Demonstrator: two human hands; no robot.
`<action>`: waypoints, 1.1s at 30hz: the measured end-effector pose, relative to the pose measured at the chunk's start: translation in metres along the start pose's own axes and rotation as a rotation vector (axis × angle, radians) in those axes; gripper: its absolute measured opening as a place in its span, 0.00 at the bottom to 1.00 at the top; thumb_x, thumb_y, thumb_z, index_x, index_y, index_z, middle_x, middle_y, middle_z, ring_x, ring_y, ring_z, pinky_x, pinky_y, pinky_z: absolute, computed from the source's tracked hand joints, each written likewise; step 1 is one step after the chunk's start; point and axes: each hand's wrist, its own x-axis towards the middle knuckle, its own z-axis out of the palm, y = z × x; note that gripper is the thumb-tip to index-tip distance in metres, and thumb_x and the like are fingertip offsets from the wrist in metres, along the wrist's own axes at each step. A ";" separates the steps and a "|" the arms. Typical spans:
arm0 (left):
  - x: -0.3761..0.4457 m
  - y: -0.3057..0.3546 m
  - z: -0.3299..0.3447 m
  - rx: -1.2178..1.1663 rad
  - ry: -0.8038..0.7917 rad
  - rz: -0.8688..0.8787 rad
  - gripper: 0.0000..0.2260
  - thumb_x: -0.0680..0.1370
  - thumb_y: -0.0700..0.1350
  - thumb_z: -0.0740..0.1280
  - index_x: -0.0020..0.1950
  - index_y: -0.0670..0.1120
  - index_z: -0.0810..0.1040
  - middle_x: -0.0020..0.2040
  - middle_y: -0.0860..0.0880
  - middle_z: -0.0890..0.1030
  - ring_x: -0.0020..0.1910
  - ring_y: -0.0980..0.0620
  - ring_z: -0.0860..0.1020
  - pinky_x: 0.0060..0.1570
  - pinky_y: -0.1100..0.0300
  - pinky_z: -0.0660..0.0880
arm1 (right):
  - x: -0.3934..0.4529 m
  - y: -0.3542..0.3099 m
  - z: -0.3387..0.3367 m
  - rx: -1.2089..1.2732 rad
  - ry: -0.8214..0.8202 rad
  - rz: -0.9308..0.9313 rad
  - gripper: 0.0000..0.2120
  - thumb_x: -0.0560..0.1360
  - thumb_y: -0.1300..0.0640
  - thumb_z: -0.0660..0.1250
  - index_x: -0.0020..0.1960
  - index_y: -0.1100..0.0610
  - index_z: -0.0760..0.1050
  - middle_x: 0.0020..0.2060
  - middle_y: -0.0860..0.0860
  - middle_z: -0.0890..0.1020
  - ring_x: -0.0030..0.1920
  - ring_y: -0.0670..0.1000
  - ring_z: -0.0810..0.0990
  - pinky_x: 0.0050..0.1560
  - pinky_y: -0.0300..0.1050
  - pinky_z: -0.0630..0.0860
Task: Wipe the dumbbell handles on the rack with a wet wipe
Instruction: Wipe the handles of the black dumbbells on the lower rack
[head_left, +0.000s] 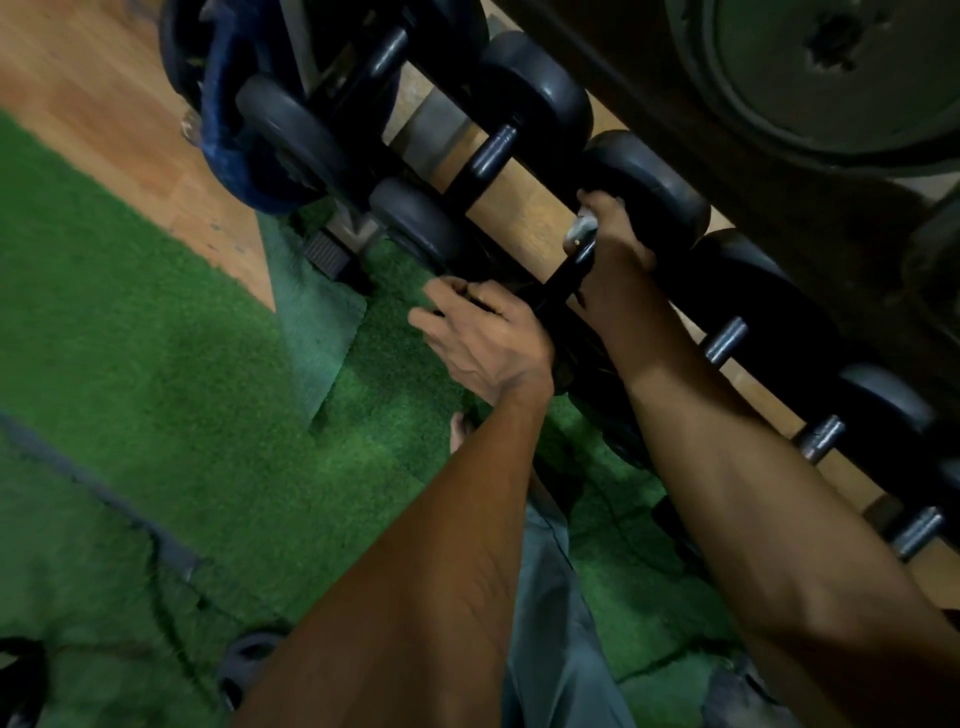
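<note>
A row of black dumbbells lies across the rack (524, 218), running from upper left to lower right. My right hand (615, 244) is wrapped around the handle (563, 283) of one dumbbell, pressing a small grey wet wipe (581, 231) against it near the far head (649, 182). My left hand (483, 338) grips the near head of the same dumbbell, most of which is hidden under the hand. Neighbouring handles show to the left (491, 156) and to the right (724, 340).
Green turf mat (182, 389) covers the floor, with wooden floor (119, 104) beyond. A large weight plate (841, 73) hangs at the upper right. A blue cloth (223, 119) drapes over the rack's left end. A small plate (244, 660) lies on the turf at bottom left.
</note>
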 end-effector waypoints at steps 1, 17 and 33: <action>0.000 0.001 0.000 0.001 -0.004 0.001 0.09 0.80 0.48 0.59 0.58 0.46 0.71 0.55 0.43 0.70 0.49 0.41 0.73 0.44 0.54 0.62 | -0.006 0.003 -0.002 -0.037 0.074 -0.044 0.26 0.62 0.42 0.82 0.51 0.52 0.75 0.53 0.52 0.81 0.49 0.52 0.81 0.49 0.48 0.79; 0.001 0.005 -0.004 0.011 -0.038 -0.008 0.10 0.80 0.47 0.59 0.57 0.45 0.72 0.55 0.41 0.70 0.49 0.40 0.73 0.43 0.53 0.64 | -0.038 0.022 0.007 -0.060 0.435 -0.440 0.12 0.70 0.49 0.78 0.48 0.50 0.78 0.38 0.42 0.79 0.36 0.38 0.75 0.32 0.29 0.66; 0.001 0.002 -0.002 0.005 -0.017 0.007 0.10 0.79 0.48 0.58 0.57 0.46 0.71 0.55 0.42 0.69 0.48 0.40 0.72 0.43 0.49 0.71 | -0.046 0.034 -0.024 -0.214 0.427 -0.935 0.10 0.71 0.62 0.75 0.40 0.58 0.73 0.37 0.52 0.82 0.36 0.40 0.77 0.41 0.29 0.72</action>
